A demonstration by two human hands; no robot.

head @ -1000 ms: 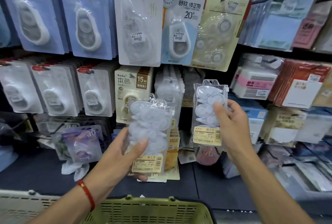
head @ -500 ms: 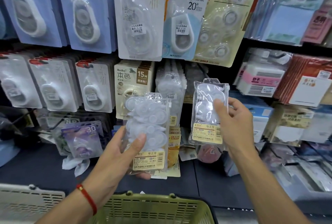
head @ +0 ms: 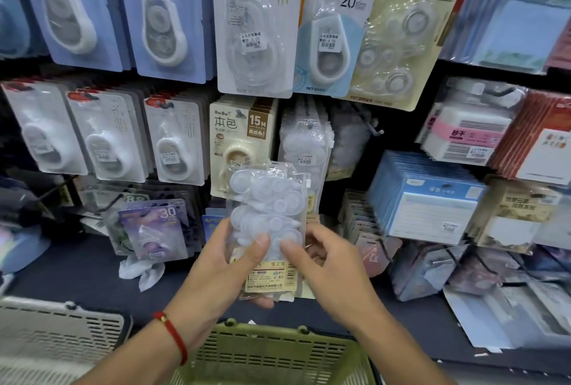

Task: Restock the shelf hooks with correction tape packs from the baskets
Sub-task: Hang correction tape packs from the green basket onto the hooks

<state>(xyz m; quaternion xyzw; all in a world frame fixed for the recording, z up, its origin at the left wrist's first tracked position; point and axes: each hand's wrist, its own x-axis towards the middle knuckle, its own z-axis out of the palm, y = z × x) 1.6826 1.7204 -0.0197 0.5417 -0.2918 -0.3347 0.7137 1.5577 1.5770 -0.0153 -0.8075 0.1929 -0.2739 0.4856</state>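
Observation:
A stack of clear correction tape packs point(head: 268, 214) with yellow barcode labels at the bottom is held upright in front of the middle shelf row. My left hand point(head: 222, 264), with a red cord on its wrist, grips the stack from the left and below, thumb on the front. My right hand point(head: 330, 261) pinches the stack's lower right edge with thumb and fingers. Matching clear packs point(head: 304, 149) hang on a hook just behind and above. To their right a black hook point(head: 372, 128) sticks out with little on it.
A green basket point(head: 272, 353) sits right below my hands and a grey basket point(head: 55, 332) at the lower left. Carded correction tapes fill the hooks to the left and above. Sticky note pads point(head: 432, 199) and other stationery crowd the right side.
My right hand has swung left and down from holding one pack apart near the hooks. It now meets the left hand's stack; no separate pack shows in it. The left hand rose a little.

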